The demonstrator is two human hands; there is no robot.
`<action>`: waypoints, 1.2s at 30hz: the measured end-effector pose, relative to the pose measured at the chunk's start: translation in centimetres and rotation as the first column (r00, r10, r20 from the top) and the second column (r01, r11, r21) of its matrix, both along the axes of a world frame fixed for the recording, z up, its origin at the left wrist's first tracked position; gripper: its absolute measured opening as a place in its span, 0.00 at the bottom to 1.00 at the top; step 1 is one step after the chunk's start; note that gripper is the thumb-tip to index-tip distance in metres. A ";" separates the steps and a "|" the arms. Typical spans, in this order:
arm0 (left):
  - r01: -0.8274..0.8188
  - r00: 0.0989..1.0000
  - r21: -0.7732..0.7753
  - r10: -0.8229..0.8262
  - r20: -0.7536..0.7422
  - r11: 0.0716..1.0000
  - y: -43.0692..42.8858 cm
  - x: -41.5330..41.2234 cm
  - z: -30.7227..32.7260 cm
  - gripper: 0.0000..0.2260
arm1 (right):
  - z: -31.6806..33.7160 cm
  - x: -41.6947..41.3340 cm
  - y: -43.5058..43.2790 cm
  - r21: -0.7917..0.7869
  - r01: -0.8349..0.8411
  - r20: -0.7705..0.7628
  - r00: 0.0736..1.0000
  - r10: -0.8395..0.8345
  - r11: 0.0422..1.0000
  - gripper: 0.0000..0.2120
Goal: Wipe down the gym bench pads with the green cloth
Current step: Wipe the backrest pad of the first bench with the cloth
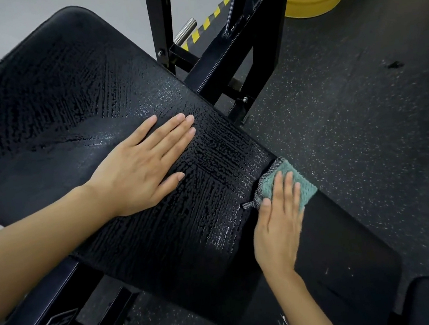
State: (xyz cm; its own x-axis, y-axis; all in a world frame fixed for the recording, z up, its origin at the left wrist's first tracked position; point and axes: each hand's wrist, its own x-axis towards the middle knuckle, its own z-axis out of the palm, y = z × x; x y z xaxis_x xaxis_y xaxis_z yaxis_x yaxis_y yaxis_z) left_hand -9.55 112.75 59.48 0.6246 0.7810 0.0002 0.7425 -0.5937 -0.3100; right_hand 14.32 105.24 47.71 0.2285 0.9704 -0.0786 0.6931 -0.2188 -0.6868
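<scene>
Head view: left hand [141, 168] lies flat on the wet, streaked back pad [65, 99], fingers straight, holding nothing. Right hand [280, 224] pins the green cloth [305, 189] under straight fingers, not gripped, on the seat pad [348, 248] at its far edge beside the gap between pads. Risks: the cloth may slide off onto the floor [364, 117] or snag in the gap; the bracing palm may skid on the wet surface.

I read the back pad [65, 99] as black leather-like upholstery, glossy where wet streaks bead on it; the lower pad [352, 240] looks dry and matt. The green cloth [302, 181] is nubby terry edged in grey mesh. The frame [222, 61] is glossy black-painted metal, the floor [364, 117] matt speckled rubber.
</scene>
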 end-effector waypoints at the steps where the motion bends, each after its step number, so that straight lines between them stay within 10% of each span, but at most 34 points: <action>1: 0.000 1.000 0.003 0.000 0.003 1.000 0.0 0.0 0.0 0.31 | 0.1 -0.4 0.1 0.000 0.029 -0.027 0.999 -0.029 1.000 0.26; 15: 0.013 1.000 0.008 -0.013 0.013 1.000 0.1 0.0 -0.1 0.31 | 3.8 -6.4 0.6 0.161 -0.331 0.022 0.943 0.332 0.930 0.25; 31: 0.090 0.995 0.010 -0.090 0.046 0.996 -1.0 -0.7 -0.8 0.30 | 2.1 -6.6 -4.7 -0.096 0.241 -0.132 0.959 -0.252 0.966 0.28; 36: 0.110 0.992 0.012 -0.111 0.058 0.994 -1.3 -0.7 -0.8 0.30 | 4.7 -11.9 -5.3 0.052 0.023 -0.093 0.996 -0.018 0.998 0.26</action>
